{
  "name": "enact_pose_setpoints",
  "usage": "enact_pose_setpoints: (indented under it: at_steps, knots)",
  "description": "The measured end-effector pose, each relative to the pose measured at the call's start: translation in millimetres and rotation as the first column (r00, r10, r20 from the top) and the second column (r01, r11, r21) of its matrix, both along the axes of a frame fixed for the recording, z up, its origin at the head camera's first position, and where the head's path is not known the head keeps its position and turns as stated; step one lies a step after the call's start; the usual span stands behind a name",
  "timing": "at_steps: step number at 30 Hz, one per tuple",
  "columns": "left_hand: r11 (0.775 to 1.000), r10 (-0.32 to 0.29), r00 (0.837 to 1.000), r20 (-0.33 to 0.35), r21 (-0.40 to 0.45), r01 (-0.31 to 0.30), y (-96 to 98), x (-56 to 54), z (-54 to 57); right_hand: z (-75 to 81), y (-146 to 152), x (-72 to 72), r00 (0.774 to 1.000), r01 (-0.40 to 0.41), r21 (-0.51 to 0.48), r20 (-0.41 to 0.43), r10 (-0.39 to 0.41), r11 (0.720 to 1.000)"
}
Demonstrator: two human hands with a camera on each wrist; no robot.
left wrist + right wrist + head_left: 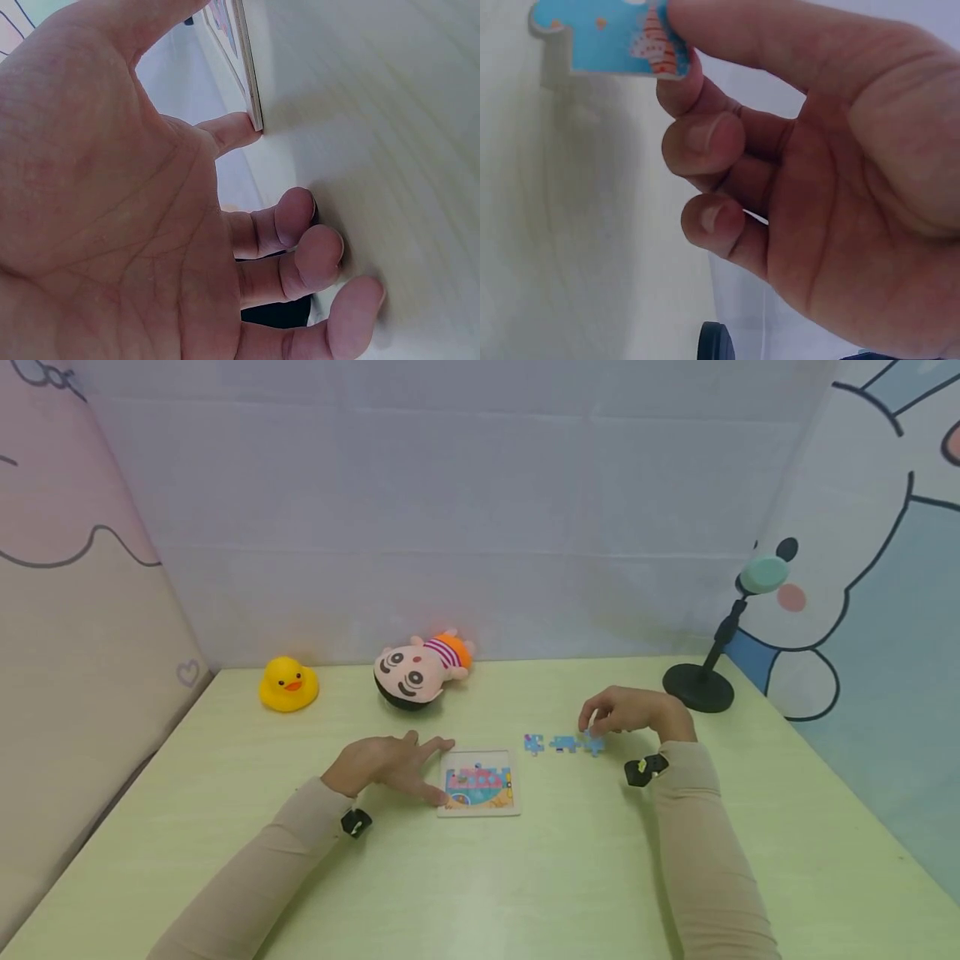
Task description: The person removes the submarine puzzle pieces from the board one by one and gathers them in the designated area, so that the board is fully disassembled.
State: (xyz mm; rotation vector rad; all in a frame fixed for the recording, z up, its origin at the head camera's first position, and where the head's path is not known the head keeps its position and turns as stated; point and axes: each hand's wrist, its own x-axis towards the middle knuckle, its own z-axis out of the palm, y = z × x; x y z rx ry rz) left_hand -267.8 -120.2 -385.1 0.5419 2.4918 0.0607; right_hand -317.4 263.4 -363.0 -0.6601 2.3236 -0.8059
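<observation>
A square puzzle tray lies at the middle of the table, its lower part filled with a pink and blue picture. My left hand spreads thumb and forefinger along the tray's left side and touches it near the two corners. In the left wrist view the other fingers of the left hand rest loosely by the table. With thumb and forefinger my right hand pinches a blue puzzle piece bearing an orange-striped shape. Two loose puzzle pieces lie in a row between tray and right hand.
A yellow rubber duck stands at the back left. Beside it, a plush doll lies against the back wall. At the back right is a black stand with a green round head. Small black devices are strapped to both wrists.
</observation>
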Motion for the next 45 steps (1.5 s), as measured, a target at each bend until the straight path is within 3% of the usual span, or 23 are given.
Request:
enact_pose_setpoints:
  at_steps: [7,19,28,39,45]
  knots:
    - [1.0,0.009,1.0,0.008,0.0,-0.009,-0.8,0.8,1.5,-9.4,1,-4.1,0.999,0.033,-0.001,0.029,-0.033,0.999]
    - [1.0,0.007,1.0,0.012,-0.002,-0.007,-0.9,0.1,0.2,-10.6,-4,-5.9,0.997,0.014,0.05,-0.08,-0.01,0.999]
    - [1.0,0.0,1.0,0.013,0.006,0.0,-0.4,2.3,2.9,-1.1,-29,-3.0,0.986,-0.087,0.001,-0.14,0.086,0.996]
    - [0.999,-0.014,1.0,0.003,-0.033,0.014,-2.1,1.7,-0.7,7.7,-69,4.4,0.971,-0.117,0.059,-0.203,0.127,0.991]
    - [0.999,-0.014,1.0,-0.007,-0.031,0.014,1.0,3.0,1.5,10.6,-86,10.5,0.971,-0.13,0.066,-0.193,0.14,0.989]
